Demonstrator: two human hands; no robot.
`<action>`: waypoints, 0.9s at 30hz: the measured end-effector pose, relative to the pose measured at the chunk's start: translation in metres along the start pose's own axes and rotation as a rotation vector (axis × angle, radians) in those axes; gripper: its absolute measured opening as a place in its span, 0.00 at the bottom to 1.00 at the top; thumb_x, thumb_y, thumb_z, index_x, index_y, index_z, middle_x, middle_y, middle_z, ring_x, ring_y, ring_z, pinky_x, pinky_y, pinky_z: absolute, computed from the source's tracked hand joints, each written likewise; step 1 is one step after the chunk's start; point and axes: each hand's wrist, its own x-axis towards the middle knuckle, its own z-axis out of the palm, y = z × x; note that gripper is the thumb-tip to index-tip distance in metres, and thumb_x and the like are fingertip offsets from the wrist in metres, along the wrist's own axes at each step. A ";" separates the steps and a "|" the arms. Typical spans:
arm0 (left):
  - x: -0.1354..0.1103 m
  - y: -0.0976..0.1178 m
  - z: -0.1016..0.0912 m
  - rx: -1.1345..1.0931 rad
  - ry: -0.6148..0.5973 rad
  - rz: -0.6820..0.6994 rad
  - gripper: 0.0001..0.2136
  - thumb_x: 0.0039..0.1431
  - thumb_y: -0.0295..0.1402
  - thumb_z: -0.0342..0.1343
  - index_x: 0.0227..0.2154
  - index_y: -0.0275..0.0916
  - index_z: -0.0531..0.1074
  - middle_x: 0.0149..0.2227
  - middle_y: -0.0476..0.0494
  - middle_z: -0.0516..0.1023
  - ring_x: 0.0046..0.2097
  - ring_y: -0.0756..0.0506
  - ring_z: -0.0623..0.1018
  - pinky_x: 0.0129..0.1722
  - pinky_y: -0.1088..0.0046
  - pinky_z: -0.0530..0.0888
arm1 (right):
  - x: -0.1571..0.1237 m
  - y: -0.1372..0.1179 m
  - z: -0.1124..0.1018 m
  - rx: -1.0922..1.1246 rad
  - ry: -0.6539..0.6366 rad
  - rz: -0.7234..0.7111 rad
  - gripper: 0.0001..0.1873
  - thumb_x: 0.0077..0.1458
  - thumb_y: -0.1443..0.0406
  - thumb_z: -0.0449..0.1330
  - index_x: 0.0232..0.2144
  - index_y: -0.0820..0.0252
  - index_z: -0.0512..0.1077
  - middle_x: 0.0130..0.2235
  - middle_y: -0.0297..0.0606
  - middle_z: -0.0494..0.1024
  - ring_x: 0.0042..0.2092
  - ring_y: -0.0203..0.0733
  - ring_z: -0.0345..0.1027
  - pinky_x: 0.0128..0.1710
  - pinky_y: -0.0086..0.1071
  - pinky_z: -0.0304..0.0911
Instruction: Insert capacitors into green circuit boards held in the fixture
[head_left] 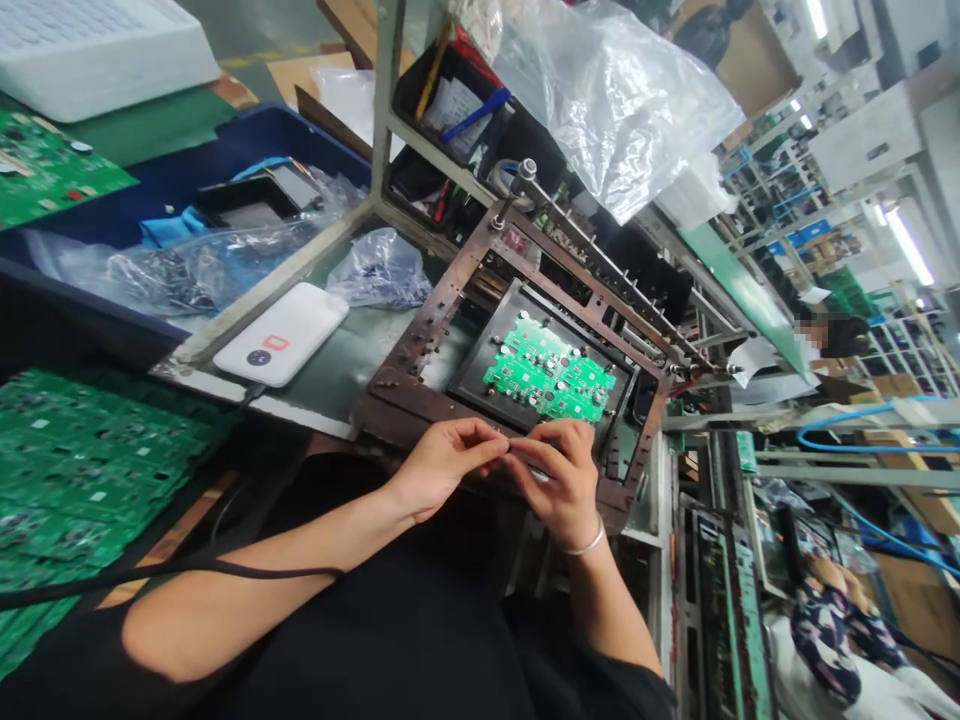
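Note:
My left hand (450,462) and my right hand (561,475) meet in front of a brown metal frame (409,385), fingertips pinched together. Whatever lies between the fingertips is too small to make out. Just beyond them, a green circuit board (551,370) with small components rests in a black tray (517,305) inside the frame. Round dark knobs or clips stand around the board's edge. A silver bracelet circles my right wrist.
To the left lie a white device (281,335) with a cable, a crumpled plastic bag (381,268) and stacked green boards (82,460). A blue bin (247,135) stands behind. Black bins of tools and a large clear plastic bag (615,100) sit above. A co-worker (832,630) is at right.

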 end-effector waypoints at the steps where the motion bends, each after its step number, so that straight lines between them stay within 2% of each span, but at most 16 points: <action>1: 0.001 -0.001 0.002 0.012 -0.006 0.001 0.16 0.41 0.40 0.71 0.25 0.33 0.76 0.24 0.49 0.75 0.26 0.54 0.70 0.28 0.78 0.67 | -0.002 -0.003 -0.001 -0.011 0.010 -0.001 0.05 0.55 0.64 0.65 0.37 0.54 0.76 0.34 0.35 0.72 0.38 0.40 0.65 0.42 0.40 0.57; 4: 0.006 -0.006 0.008 0.053 -0.029 0.005 0.16 0.42 0.42 0.70 0.24 0.33 0.76 0.23 0.49 0.74 0.26 0.53 0.70 0.28 0.78 0.67 | -0.008 -0.005 -0.006 -0.034 0.028 0.000 0.04 0.56 0.64 0.65 0.36 0.54 0.76 0.33 0.35 0.73 0.38 0.40 0.65 0.42 0.40 0.57; 7: 0.010 -0.011 0.013 0.151 -0.089 0.031 0.14 0.48 0.42 0.67 0.27 0.34 0.77 0.25 0.48 0.76 0.26 0.52 0.72 0.29 0.77 0.69 | -0.010 0.009 -0.013 -0.031 0.027 0.011 0.03 0.57 0.64 0.63 0.36 0.54 0.76 0.33 0.35 0.73 0.38 0.39 0.66 0.42 0.39 0.58; 10: 0.011 -0.014 0.014 0.416 -0.186 0.194 0.13 0.58 0.40 0.58 0.39 0.36 0.78 0.38 0.42 0.81 0.37 0.46 0.78 0.40 0.71 0.75 | -0.010 0.045 -0.018 -0.151 0.123 0.073 0.03 0.57 0.64 0.62 0.35 0.55 0.77 0.34 0.35 0.73 0.38 0.39 0.66 0.43 0.39 0.57; 13: 0.010 -0.016 0.011 0.811 -0.325 0.453 0.13 0.63 0.37 0.53 0.46 0.40 0.76 0.51 0.40 0.77 0.54 0.42 0.74 0.57 0.62 0.69 | -0.011 0.093 -0.017 -0.383 0.239 0.172 0.04 0.57 0.63 0.62 0.34 0.55 0.78 0.35 0.36 0.74 0.40 0.41 0.65 0.43 0.39 0.55; 15: 0.009 -0.018 0.007 1.009 -0.436 0.510 0.14 0.64 0.37 0.52 0.49 0.41 0.75 0.54 0.41 0.75 0.58 0.42 0.72 0.61 0.60 0.67 | -0.012 0.118 -0.014 -0.484 0.256 0.216 0.05 0.57 0.61 0.62 0.33 0.54 0.78 0.35 0.37 0.74 0.40 0.41 0.63 0.43 0.38 0.54; 17: 0.008 -0.019 0.003 1.120 -0.507 0.490 0.16 0.65 0.37 0.51 0.51 0.40 0.74 0.56 0.41 0.74 0.59 0.42 0.71 0.61 0.60 0.67 | -0.013 0.132 -0.011 -0.537 0.247 0.240 0.06 0.58 0.61 0.62 0.33 0.53 0.78 0.36 0.37 0.73 0.41 0.42 0.62 0.43 0.38 0.52; 21: 0.007 -0.020 0.001 1.207 -0.531 0.470 0.18 0.65 0.38 0.51 0.54 0.38 0.72 0.58 0.40 0.71 0.60 0.42 0.70 0.62 0.60 0.66 | -0.014 0.137 -0.011 -0.612 0.219 0.215 0.06 0.59 0.61 0.61 0.34 0.51 0.78 0.36 0.36 0.72 0.41 0.42 0.60 0.43 0.38 0.50; 27: 0.006 -0.019 0.003 1.169 -0.519 0.470 0.17 0.64 0.37 0.53 0.53 0.40 0.73 0.58 0.41 0.71 0.60 0.42 0.70 0.62 0.60 0.66 | -0.013 0.136 -0.017 -0.680 0.186 0.167 0.06 0.58 0.62 0.61 0.33 0.50 0.79 0.36 0.36 0.73 0.41 0.41 0.59 0.44 0.39 0.48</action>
